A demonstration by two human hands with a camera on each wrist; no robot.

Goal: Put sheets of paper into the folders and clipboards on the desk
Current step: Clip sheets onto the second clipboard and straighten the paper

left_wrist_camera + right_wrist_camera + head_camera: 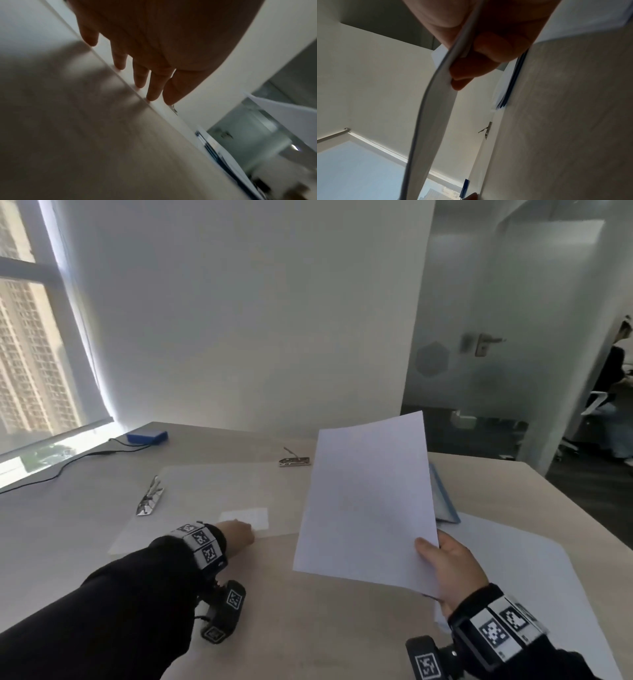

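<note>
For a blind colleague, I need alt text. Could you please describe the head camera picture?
The right hand holds a white sheet of paper up over a pale desk, while the left hand rests on a translucent clipboard lying flat. A blue folder shows behind the sheet.

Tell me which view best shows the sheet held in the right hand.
The head view: the whole sheet shows, raised off the desk, pinched at its lower corner by the right hand. The right wrist view shows only its curved edge; the left wrist view, one blurred corner.
</note>
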